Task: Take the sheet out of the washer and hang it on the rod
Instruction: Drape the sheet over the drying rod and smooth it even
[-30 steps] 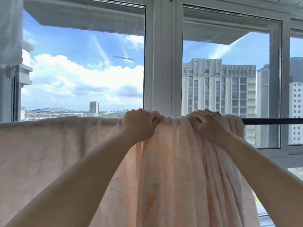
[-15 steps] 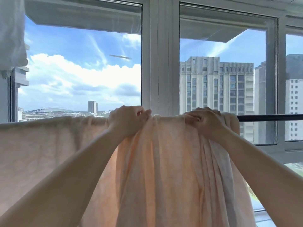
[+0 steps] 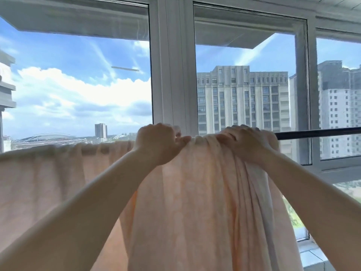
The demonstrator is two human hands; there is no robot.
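Both hands at frame center clench the peach sheet (image 3: 195,202) atop the rod (image 3: 320,133): left hand (image 3: 158,143), right hand (image 3: 246,142), bunched folds between.

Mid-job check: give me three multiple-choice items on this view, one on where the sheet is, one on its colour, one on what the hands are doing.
1. Where is the sheet?
A. Draped over the rod
B. Piled on the floor
C. Inside a washer

2. What colour is the sheet?
A. Dark blue
B. Pale peach
C. Green

3. What is the state of the hands?
A. Both hanging free
B. Only one touches the cloth
C. Both grip the sheet's top

Answers:
1. A, as the cloth hangs from the rod before the window.
2. B, as it shows light peach throughout.
3. C, as the left hand and the right hand curl on the bunched top edge.
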